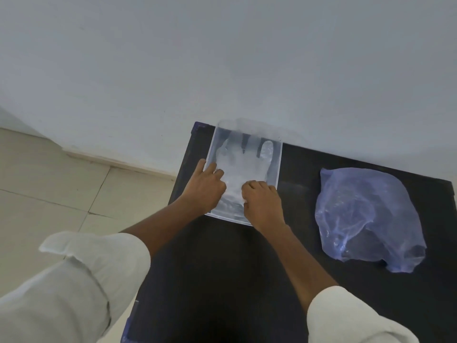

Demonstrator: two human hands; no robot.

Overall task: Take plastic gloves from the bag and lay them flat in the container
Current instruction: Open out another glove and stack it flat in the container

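Note:
A clear shallow container point(279, 167) stands at the far left of the black table. A translucent plastic glove point(237, 162) lies flat inside it, fingers pointing toward the wall. My left hand point(205, 186) rests on the glove's left side near the cuff, fingers spread and pressing down. My right hand point(262, 201) presses on the cuff end at the container's near edge, fingers curled. A crumpled bluish plastic bag point(366, 219) sits on the table to the right, apart from both hands.
The black table point(222, 280) butts against a white wall point(222, 58). Its left edge drops to a tiled floor point(49, 189). White rolled sleeves cover both my forearms near the bottom of the view.

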